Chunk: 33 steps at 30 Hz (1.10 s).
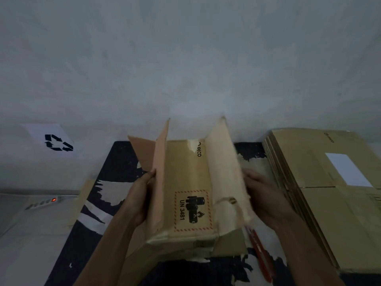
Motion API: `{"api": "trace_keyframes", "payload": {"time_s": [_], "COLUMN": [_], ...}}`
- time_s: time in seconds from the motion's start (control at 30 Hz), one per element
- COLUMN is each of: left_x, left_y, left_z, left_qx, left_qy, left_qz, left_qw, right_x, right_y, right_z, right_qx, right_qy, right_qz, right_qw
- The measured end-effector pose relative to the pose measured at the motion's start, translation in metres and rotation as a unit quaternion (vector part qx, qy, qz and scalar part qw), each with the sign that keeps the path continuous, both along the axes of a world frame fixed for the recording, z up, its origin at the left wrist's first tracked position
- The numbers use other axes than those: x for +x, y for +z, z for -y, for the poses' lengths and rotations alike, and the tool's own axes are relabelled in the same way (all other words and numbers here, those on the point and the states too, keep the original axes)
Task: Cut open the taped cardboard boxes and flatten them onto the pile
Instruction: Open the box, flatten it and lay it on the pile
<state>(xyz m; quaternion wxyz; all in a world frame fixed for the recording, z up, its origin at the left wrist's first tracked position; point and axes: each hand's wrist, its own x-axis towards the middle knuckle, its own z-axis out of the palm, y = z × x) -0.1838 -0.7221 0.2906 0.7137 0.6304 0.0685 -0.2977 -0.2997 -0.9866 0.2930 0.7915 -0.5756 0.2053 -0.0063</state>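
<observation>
Dark mat point(68, 254); box point(189, 182) lengthwise toward wall point(185, 58).

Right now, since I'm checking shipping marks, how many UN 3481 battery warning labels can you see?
1: the UN 3481 label sits on the open box held between both hands. The pile at right shows none, though hidden faces may carry more.

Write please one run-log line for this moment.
left hand: holds box flap | right hand: behind right flap | cutter: on mat | pile: right
</observation>
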Motion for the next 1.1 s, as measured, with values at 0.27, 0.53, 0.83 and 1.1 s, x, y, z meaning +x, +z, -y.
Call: {"api": "trace_keyframes", "payload": {"time_s": [0.27, 0.53, 0.83, 1.1], "left_x": [0.001, 0.011, 0.039, 0.03], "left_y": [-0.016, -0.026, -0.049, -0.024], "left_z": [0.0, 0.014, 0.018, 0.034], "left_qx": [0.061, 0.102, 0.199, 0.341], "left_qy": [0.048, 0.104, 0.137, -0.073], "left_qz": [0.019, 0.081, 0.167, 0.312], "left_qw": [0.997, 0.986, 0.956, 0.884], "right_x": [0.059, 0.039, -0.013, 0.036], "right_y": [-0.016, 0.005, -0.025, -0.042], "right_z": [-0.115, -0.079, -0.071, -0.055], "right_qx": [-0.588, -0.604, -0.376, -0.539], "right_qy": [0.073, 0.155, 0.239, 0.206], "right_qz": [-0.083, -0.186, -0.142, -0.168], "right_qw": [0.802, 0.759, 0.884, 0.799]}}
